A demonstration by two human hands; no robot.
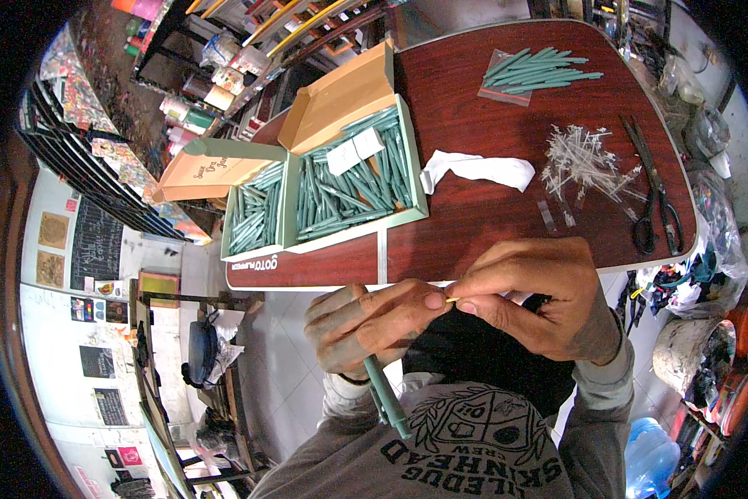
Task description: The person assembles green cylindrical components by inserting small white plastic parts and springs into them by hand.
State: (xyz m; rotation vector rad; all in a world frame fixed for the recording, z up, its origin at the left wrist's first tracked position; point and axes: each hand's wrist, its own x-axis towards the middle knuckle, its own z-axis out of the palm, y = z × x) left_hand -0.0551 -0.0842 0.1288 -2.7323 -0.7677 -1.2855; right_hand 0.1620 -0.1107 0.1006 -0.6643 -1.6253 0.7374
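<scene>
My left hand (372,323) is closed around a green pen barrel (388,401) whose lower end points down toward my chest. My right hand (540,299) pinches a small thin piece at the barrel's top end, fingertips meeting those of the left hand just off the near edge of the dark red table (490,133). Two open cardboard boxes, a large one (357,179) and a smaller one (256,208), hold several green barrels at the table's left.
A white cloth (478,169) lies mid-table. A pile of clear thin refills (586,162) and black scissors (655,195) lie at the right. A clear bag bears several green barrels (540,71) at the far side. Shelves and clutter surround the table.
</scene>
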